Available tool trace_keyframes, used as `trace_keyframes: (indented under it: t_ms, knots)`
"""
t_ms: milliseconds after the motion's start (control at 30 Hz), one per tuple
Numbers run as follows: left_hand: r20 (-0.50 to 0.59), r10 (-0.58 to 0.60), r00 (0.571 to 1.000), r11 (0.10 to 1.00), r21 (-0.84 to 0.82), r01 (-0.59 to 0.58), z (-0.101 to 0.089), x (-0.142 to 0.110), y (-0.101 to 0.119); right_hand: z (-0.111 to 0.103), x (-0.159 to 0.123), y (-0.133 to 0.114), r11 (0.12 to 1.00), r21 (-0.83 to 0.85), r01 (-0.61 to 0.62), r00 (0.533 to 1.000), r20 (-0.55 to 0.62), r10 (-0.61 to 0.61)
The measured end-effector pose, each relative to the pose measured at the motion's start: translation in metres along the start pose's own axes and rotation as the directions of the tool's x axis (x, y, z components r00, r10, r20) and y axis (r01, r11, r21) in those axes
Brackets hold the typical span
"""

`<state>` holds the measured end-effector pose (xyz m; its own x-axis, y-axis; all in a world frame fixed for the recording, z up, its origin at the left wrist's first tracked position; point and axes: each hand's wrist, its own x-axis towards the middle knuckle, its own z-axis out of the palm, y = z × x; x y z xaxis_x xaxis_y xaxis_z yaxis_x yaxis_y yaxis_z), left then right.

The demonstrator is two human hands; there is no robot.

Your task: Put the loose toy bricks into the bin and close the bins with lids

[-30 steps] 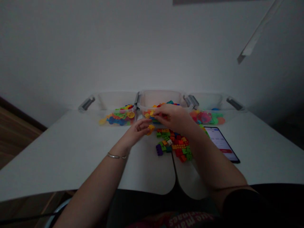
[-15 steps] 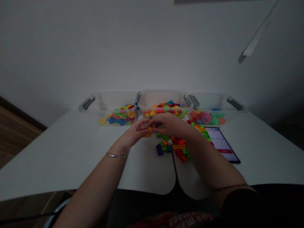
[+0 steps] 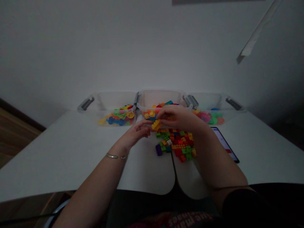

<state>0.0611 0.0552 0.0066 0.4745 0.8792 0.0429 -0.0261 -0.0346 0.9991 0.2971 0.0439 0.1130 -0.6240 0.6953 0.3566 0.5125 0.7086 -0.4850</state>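
My right hand [image 3: 177, 117] pinches a yellow toy building brick [image 3: 156, 125] between thumb and fingers, above the table. Beside it on the left is my left hand [image 3: 137, 131], its index finger stretched toward the brick and the other fingers loosely bent. Nothing shows in the left hand; whether its index fingertip touches the brick I cannot tell. Just below the hands lies a spread of coloured building bricks [image 3: 180, 146], red, green, orange and yellow, with a purple brick [image 3: 159, 150] at its left edge. My right forearm hides part of the spread.
A clear bin [image 3: 163, 92] holding bricks stands at the back middle. Clear bins at the left [image 3: 116, 94] and right [image 3: 206, 95] hold other colourful plastic pieces. A phone [image 3: 229, 148] lies beside my right forearm. A seam splits the white table [image 3: 71, 158] near its front edge.
My hands have come apart. The right hand has lifted slightly away with the yellow brick, and the left hand's fingers have come off it. More of the brick spread shows.
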Motion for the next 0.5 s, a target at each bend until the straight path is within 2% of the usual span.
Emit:
trace_keyframes:
  t_ms: [100, 167, 233, 300, 367, 500]
  knots:
    - [-0.058, 0.088, 0.994, 0.954, 0.292, -0.067, 0.000, 0.001, -0.004, -0.011, -0.004, 0.002, 0.994, -0.058, -0.089, 0.978, -0.194, 0.076]
    - [-0.043, 0.190, 0.981, 0.825, 0.548, -0.135, 0.000, 0.002, -0.006, -0.017, -0.006, 0.005, 0.978, -0.108, -0.176, 0.931, -0.341, 0.130]
    - [0.043, 0.264, 0.964, 0.677, 0.703, -0.217, 0.001, 0.002, -0.007, -0.020, -0.007, 0.008, 0.955, -0.142, -0.261, 0.874, -0.454, 0.172]
    - [0.128, 0.289, 0.949, 0.603, 0.746, -0.284, 0.002, 0.002, -0.006, -0.021, -0.009, 0.012, 0.925, -0.171, -0.340, 0.828, -0.521, 0.208]
    - [0.169, 0.304, 0.938, 0.573, 0.753, -0.322, 0.002, 0.003, -0.006, -0.022, -0.009, 0.016, 0.891, -0.214, -0.400, 0.807, -0.543, 0.232]
    - [0.220, 0.364, 0.905, 0.509, 0.766, -0.392, 0.002, 0.007, -0.012, -0.023, -0.007, 0.023, 0.826, -0.315, -0.468, 0.827, -0.485, 0.285]
